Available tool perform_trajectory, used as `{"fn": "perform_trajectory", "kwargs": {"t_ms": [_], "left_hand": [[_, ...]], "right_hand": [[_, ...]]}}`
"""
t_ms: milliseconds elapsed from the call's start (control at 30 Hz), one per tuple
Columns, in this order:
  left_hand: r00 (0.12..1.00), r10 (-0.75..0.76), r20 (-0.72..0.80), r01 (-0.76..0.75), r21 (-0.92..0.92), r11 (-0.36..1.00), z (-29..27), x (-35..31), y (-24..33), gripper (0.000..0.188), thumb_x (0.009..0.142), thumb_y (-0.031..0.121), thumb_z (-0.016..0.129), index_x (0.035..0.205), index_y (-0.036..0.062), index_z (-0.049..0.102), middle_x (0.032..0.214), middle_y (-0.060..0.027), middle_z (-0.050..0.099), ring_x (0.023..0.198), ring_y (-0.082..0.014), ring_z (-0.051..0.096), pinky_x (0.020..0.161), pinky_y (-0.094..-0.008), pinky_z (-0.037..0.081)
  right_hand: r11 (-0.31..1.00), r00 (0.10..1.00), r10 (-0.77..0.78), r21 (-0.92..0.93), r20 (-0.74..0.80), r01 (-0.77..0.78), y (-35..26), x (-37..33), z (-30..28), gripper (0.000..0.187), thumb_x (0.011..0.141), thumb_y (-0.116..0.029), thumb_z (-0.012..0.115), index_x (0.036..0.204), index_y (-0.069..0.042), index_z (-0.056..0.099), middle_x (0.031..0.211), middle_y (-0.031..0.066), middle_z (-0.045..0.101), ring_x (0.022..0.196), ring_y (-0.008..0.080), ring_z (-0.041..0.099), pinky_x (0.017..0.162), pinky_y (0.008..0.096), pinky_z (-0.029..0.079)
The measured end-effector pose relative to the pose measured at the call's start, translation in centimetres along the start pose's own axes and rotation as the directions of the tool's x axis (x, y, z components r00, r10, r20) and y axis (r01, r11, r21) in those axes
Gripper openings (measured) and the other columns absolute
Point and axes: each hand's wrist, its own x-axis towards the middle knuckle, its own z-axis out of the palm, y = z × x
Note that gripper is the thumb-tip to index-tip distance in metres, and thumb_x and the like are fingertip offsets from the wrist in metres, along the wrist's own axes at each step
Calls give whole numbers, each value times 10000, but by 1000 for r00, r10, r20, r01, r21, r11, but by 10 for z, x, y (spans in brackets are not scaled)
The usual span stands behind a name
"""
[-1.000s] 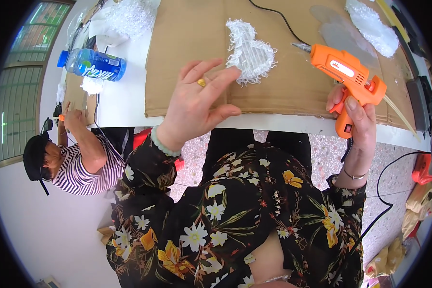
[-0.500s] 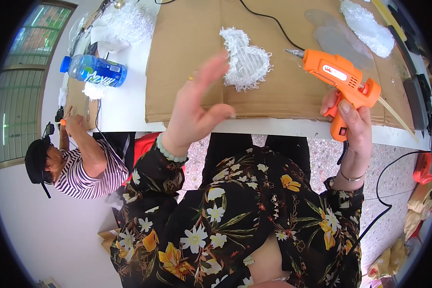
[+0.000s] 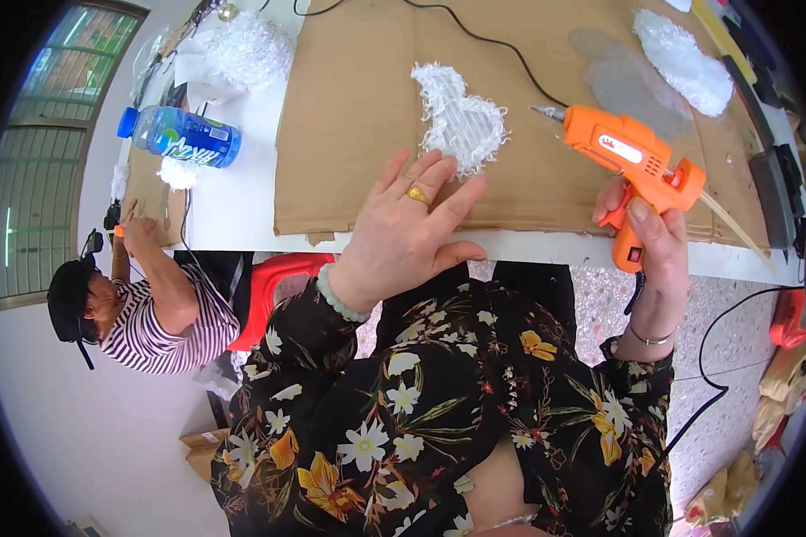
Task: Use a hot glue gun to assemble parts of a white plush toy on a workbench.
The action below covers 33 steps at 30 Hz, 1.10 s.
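My right hand (image 3: 654, 228) grips the handle of an orange hot glue gun (image 3: 627, 148), its metal nozzle pointing left above the cardboard. A glue stick (image 3: 734, 224) sticks out of its back end. My left hand (image 3: 407, 228), with a gold ring and a jade-coloured bracelet, is spread open at the near edge of the cardboard. Its fingertips come up to the lower edge of a white, shaggy, fringed piece (image 3: 461, 121); whether they touch it I cannot tell. This piece lies flat, narrow at its upper left and wider below.
Brown cardboard (image 3: 358, 134) covers the white table. At left lies a blue-capped bottle (image 3: 184, 136) near a heap of white tinsel-like shreds (image 3: 246, 49). A second fringed white piece (image 3: 683, 63) and clear discs (image 3: 631, 80) lie far right. A black cord (image 3: 501, 45) crosses the cardboard. Another person (image 3: 161, 304) works at left.
My left hand has come down and to the right, toward the near edge of the fringed piece, turning its back up. The glue gun has shifted slightly in my right hand's grip, staying nearly in place.
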Motion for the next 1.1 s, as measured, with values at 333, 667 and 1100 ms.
{"fn": "perform_trajectory", "kwargs": {"t_ms": [333, 667, 1100], "left_hand": [[998, 12, 66, -12, 3, 1000, -4, 1, 5, 646, 741, 508, 623, 1254, 133, 511, 1281, -117, 500, 1187, -295, 478, 1007, -515, 313], [982, -84, -171, 61, -136, 989, -17, 25, -46, 559, 788, 422, 632, 1261, 157, 496, 1225, -125, 553, 1214, -351, 445, 1001, -536, 307], [866, -487, -115, 304, -653, 694, 4, 52, -101, 286, 866, 162, 570, 1135, 65, 590, 1043, -118, 651, 908, -263, 632, 808, -301, 484]], "right_hand": [[1000, 1000, -4, 20, -12, 4, 2, -3, 1, 376, 849, -351, 574, 996, -8, 524, 801, 88, 546, 711, 146, 520, 573, 254, 361], [1000, 1000, 0, 11, -10, 0, 0, -2, 0, 368, 840, -353, 581, 966, -12, 526, 796, 93, 555, 696, 140, 514, 572, 250, 363], [999, 999, 28, 19, 21, -28, -1, 3, 1, 346, 849, -311, 570, 1024, -16, 525, 817, 78, 560, 726, 141, 543, 584, 253, 384]]}}
